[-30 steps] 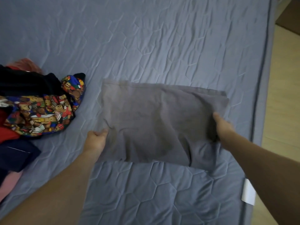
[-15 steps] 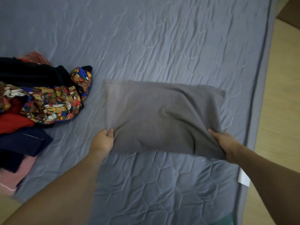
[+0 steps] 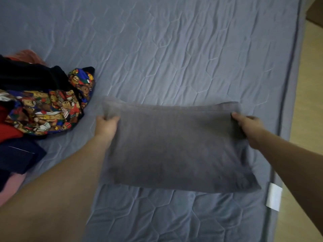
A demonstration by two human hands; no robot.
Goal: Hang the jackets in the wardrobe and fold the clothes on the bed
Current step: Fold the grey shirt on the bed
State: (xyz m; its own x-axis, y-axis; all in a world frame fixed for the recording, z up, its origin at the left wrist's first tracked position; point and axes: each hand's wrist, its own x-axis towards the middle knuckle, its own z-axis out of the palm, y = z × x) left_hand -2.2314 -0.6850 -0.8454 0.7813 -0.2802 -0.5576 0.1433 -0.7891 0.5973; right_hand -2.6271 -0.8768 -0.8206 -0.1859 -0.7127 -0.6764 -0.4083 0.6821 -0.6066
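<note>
Left hand [image 3: 106, 125] and right hand [image 3: 244, 122] each pinch far corner of folded grey soft-knit garment [image 3: 174, 151], near bed's right edge. Risk: uneven pull skews fold, corner slips. Blue quilted bed cover [image 3: 174, 58] open toward far edge; heap of bear-print and dark clothes [image 3: 40, 110] at left edge limits leftward room.

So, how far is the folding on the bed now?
Done: the grey cloth is already a compact rectangle. In hand: the left hand and right hand grip its far corners, mid-fold. Left: the pile of unfolded clothes on the bed. No wardrobe or hung jackets in view.
</note>
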